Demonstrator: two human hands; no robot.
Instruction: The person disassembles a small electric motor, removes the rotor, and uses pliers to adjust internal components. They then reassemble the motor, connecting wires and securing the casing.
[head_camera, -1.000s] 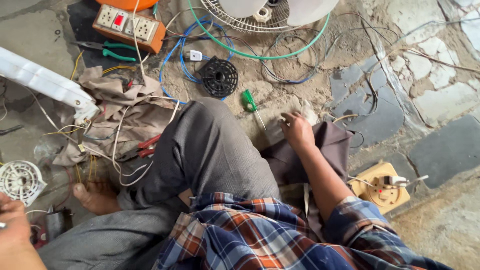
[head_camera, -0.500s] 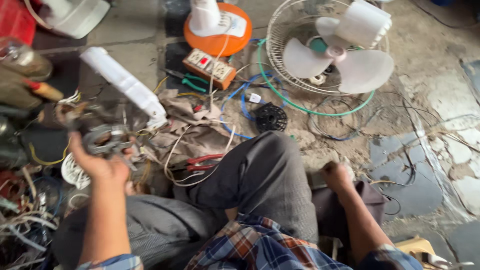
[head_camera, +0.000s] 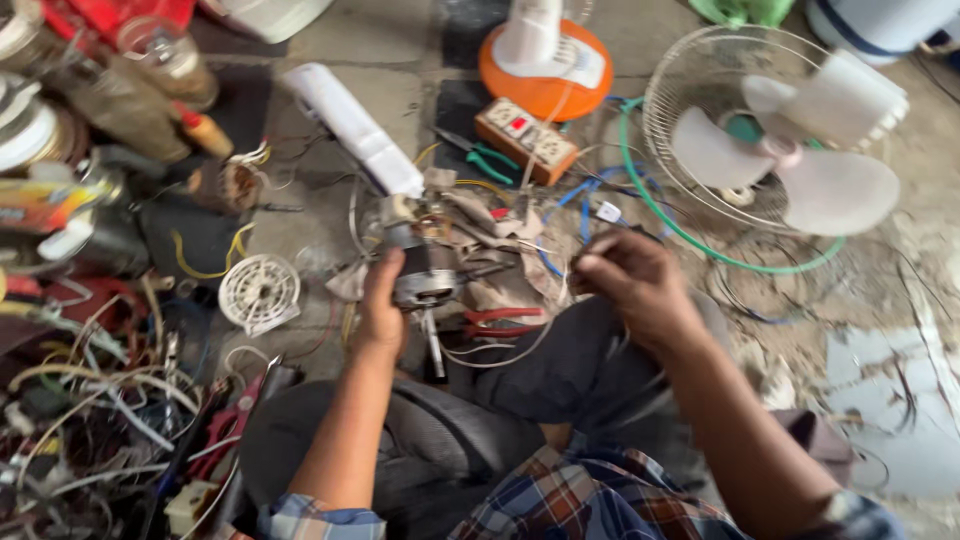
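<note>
Here, the left hand (head_camera: 382, 312) sits just left of the frame's middle, its fingers wrapped tight around a small grey metal fan motor (head_camera: 420, 272) with a bare shaft pointing down toward the person's knee. The right hand (head_camera: 632, 282), a little right of centre, has its fingers pinched together on a thin pale wire (head_camera: 520, 345) that loops down and back toward the motor (the frame is blurred, so the exact pinch point is hard to make out). Just below the motor lie red-handled pliers (head_camera: 500, 320) on the concrete floor (head_camera: 330, 225).

In the upper middle stands an orange round fan base (head_camera: 545, 85), with a beige power strip with red switch (head_camera: 525, 140) just beneath it and green-handled pliers (head_camera: 480, 155) beside that. At upper right, a wire fan guard with 3 pale blades (head_camera: 790, 150) lies flat. A long white plastic casing (head_camera: 355, 128) slants across the upper left, and a small white round vented cover (head_camera: 260, 292) rests left of the left hand.
</note>
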